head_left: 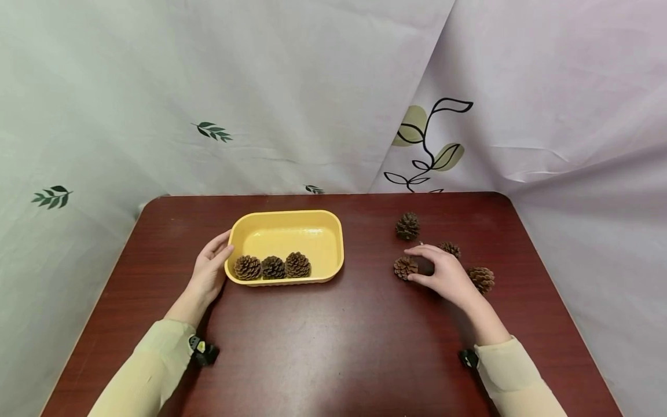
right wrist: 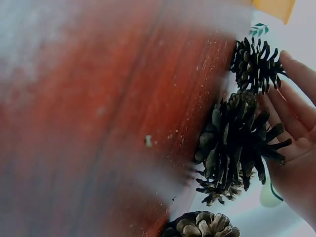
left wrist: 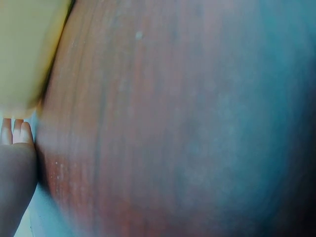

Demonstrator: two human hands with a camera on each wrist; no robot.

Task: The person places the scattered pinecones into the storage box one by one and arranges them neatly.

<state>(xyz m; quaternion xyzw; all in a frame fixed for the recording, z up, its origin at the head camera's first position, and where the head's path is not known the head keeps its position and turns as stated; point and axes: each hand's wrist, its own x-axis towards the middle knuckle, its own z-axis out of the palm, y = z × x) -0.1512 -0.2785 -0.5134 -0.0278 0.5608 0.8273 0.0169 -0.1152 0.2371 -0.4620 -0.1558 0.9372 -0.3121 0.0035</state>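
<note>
Right hand (head_left: 443, 275) open beside pine cone (head_left: 405, 267); left hand (head_left: 211, 269) open against tray (head_left: 285, 231).

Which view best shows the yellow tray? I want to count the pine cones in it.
The head view: the whole yellow tray shows, with three pine cones along its near wall. The left wrist view shows only a blurred yellow corner; the right wrist view shows a small yellow bit.
</note>
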